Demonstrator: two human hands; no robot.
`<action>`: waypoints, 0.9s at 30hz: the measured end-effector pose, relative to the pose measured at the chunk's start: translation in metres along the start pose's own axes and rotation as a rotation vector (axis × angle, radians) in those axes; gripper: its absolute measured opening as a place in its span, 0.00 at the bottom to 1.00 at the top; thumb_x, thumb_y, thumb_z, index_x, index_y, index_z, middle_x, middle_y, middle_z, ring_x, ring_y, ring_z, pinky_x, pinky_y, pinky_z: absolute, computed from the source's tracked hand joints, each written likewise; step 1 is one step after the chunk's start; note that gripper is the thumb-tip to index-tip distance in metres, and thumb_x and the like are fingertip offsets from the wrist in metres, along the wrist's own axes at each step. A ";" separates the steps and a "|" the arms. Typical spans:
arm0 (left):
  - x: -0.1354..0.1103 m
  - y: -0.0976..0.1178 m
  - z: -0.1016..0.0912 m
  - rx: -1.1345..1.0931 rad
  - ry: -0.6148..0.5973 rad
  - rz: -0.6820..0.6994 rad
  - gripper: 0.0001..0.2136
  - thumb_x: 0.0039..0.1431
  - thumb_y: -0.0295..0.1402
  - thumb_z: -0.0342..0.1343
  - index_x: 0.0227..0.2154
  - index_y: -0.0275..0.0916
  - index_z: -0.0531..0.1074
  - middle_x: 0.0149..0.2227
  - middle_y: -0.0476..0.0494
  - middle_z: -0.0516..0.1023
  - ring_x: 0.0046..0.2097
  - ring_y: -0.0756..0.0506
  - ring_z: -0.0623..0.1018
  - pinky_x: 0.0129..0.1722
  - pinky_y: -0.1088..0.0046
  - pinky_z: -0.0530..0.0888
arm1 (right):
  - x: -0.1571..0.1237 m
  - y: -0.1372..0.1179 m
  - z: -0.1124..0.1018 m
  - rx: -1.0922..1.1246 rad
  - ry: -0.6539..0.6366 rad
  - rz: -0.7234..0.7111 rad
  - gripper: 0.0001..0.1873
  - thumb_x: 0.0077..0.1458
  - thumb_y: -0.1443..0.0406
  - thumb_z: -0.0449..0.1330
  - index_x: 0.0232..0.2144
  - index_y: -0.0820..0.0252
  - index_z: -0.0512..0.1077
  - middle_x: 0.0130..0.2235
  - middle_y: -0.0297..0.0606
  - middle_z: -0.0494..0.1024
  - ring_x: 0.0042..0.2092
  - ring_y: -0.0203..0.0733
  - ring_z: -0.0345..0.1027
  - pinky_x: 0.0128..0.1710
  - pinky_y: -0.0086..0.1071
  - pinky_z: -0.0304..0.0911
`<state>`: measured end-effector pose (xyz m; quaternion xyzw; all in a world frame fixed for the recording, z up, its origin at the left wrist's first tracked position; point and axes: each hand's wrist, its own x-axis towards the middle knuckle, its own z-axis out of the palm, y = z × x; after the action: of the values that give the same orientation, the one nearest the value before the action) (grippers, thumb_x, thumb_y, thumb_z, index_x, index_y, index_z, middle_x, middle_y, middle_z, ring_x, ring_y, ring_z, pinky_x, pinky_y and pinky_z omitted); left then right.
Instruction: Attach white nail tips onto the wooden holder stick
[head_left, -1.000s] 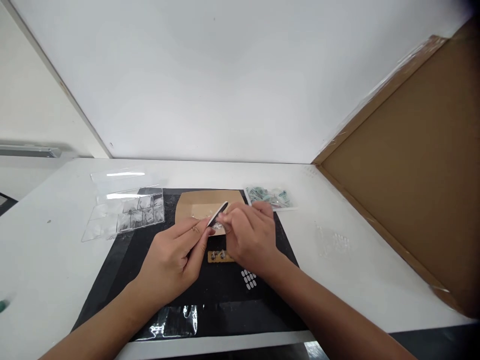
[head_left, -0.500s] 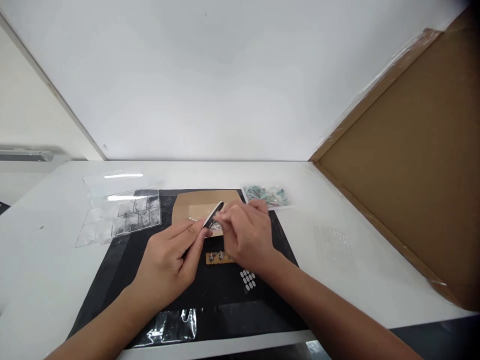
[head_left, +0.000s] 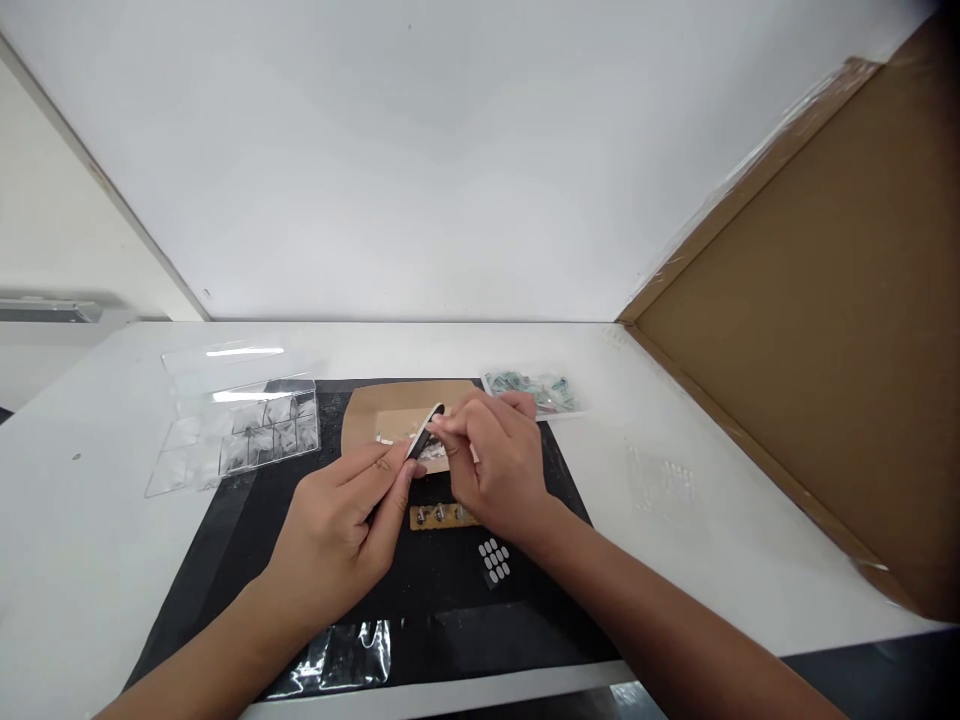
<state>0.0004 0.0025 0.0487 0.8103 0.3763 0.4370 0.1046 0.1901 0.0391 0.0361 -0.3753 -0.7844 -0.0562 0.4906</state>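
Observation:
My left hand (head_left: 341,525) is closed on a slim black and white nail file (head_left: 425,432), which points up and to the right. My right hand (head_left: 495,465) is pinched right at the file's upper end, on something small that I cannot make out. Both hands hover over a black mat (head_left: 247,520). Under them lies a tan card (head_left: 375,410) with small clear pieces on it. A narrow tan strip (head_left: 439,516) with a few small dark pieces lies just below my right hand.
An open clear compartment box (head_left: 240,430) stands at the mat's left. A clear packet of greenish bits (head_left: 536,390) lies at the back right. A small sheet of white ovals (head_left: 495,560) and a clear wrapper (head_left: 352,650) are nearer me. A brown cardboard panel (head_left: 825,330) rises at the right.
My right hand's fingers have shifted slightly along the file's tip. The view has drifted a little, so everything sits slightly further left.

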 end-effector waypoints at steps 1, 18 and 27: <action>0.000 0.000 0.000 0.000 0.000 -0.001 0.11 0.71 0.21 0.56 0.49 0.34 0.81 0.43 0.38 0.84 0.41 0.49 0.83 0.43 0.76 0.79 | 0.000 0.000 0.000 0.013 -0.016 -0.011 0.13 0.69 0.70 0.59 0.30 0.57 0.64 0.28 0.31 0.75 0.32 0.37 0.71 0.41 0.40 0.52; 0.000 -0.002 -0.001 0.022 0.012 0.020 0.12 0.71 0.21 0.55 0.49 0.36 0.81 0.44 0.40 0.83 0.43 0.49 0.83 0.46 0.78 0.78 | -0.001 0.004 0.001 0.062 -0.063 -0.024 0.12 0.70 0.71 0.57 0.32 0.57 0.65 0.30 0.31 0.77 0.33 0.37 0.74 0.40 0.39 0.53; 0.003 -0.041 -0.011 0.344 -0.060 -0.143 0.15 0.75 0.35 0.52 0.58 0.39 0.77 0.44 0.42 0.81 0.40 0.46 0.81 0.41 0.69 0.76 | -0.007 0.011 -0.010 0.180 -0.024 0.021 0.08 0.66 0.70 0.67 0.36 0.56 0.72 0.32 0.30 0.83 0.35 0.37 0.79 0.40 0.37 0.57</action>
<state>-0.0283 0.0312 0.0373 0.8000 0.4987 0.3336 0.0065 0.2061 0.0387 0.0319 -0.3385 -0.7880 0.0240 0.5136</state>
